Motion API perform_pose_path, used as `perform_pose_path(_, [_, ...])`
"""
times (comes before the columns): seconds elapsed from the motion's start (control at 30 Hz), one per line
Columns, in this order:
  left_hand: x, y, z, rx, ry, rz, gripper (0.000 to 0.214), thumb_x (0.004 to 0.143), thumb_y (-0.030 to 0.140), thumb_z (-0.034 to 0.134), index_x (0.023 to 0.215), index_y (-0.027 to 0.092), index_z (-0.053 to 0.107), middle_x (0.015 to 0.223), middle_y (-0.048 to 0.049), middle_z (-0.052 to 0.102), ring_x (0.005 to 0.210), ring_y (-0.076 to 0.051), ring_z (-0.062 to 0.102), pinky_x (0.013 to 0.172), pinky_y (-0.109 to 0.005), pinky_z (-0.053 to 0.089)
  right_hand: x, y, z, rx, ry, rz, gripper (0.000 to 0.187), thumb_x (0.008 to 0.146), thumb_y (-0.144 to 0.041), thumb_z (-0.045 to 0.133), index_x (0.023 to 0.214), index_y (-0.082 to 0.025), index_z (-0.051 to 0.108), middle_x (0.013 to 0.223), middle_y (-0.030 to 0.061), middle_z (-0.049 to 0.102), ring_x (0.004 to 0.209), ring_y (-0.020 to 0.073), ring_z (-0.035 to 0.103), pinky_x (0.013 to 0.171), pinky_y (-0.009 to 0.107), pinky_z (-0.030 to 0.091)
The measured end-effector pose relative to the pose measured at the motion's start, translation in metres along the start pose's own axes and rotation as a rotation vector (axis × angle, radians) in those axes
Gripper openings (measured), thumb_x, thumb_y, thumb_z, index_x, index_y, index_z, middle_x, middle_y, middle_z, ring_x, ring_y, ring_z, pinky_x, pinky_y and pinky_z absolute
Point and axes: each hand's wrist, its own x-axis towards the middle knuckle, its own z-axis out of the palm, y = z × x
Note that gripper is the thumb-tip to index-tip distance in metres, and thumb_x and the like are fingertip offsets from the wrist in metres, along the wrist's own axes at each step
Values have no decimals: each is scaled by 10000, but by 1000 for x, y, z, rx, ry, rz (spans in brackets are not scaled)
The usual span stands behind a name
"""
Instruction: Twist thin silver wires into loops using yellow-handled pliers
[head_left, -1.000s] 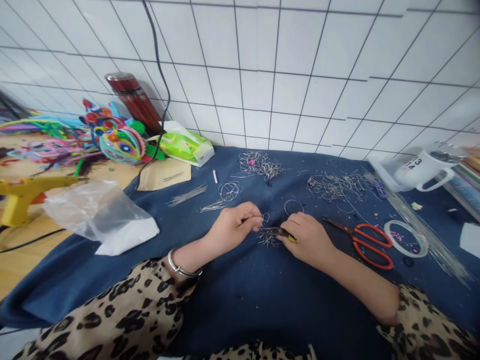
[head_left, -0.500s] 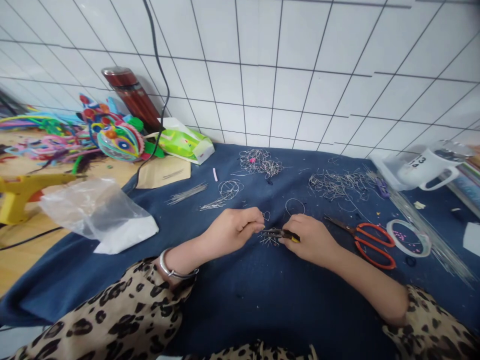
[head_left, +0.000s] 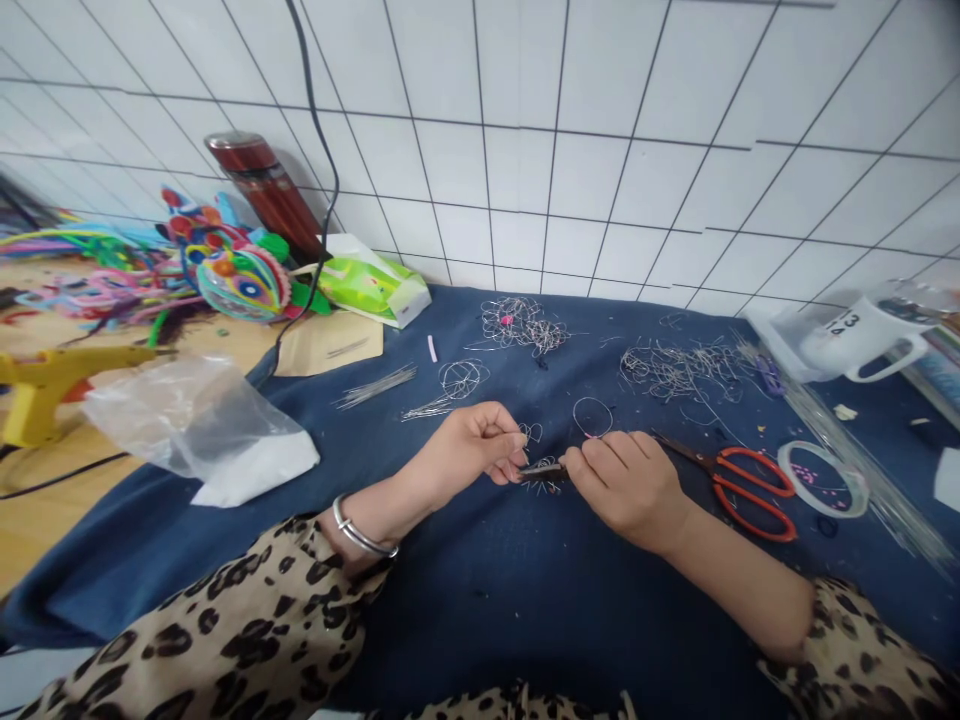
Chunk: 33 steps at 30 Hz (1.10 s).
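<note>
Silver wire, thin and springy, is what both hands meet over: the left hand (head_left: 469, 450) has its fingers (head_left: 504, 448) pressed together in a pinch on a small bent wire piece (head_left: 531, 434); the right hand (head_left: 628, 482) curls its fingers (head_left: 596, 460) shut around the handles of dark pliers (head_left: 541, 468), whose nose pokes out toward the left fingertips. The two sets of fingers are almost touching, with the nose between them. The pinch probably steadies the wire so the nose can bite close up; both wrists lie low on the blue cloth (head_left: 487, 600) covering the tabletop, which likely helps fine control; a small heap of wire offcuts (head_left: 544, 487) lies on the cloth right under the nose.

Just beyond the right fingers lies a wire ring (head_left: 592, 416); just outside them are red scissors (head_left: 754, 482), blades pointing in toward the hand, handy to reach but the nearest sharp edge. Farther out that way sit a tape roll (head_left: 823, 478) and a white mug (head_left: 862, 335). Well beyond the fingers, toward the tiled wall, lie a wire tangle (head_left: 521, 325) and a wider wire scatter (head_left: 675, 368). Outside the left fingers lies a bundle of straight wires (head_left: 375, 387); farther off are a plastic bag (head_left: 195, 420) and a yellow glue gun (head_left: 45, 385), near where the cloth ends. The best room to move is on the near side of the fingers, toward the body.
</note>
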Motion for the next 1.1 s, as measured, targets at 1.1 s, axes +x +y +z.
perform_pose_path(1.1, [-4,2,4,14,-64,-62,178,770,282,606,768,132,510,650,-12,635,536,-115,623,479,-218,509,2,-7,2,-108,53,-109,77,823,-216,528,872,-178,574,621,-26,473,593,112,362,543,312,198])
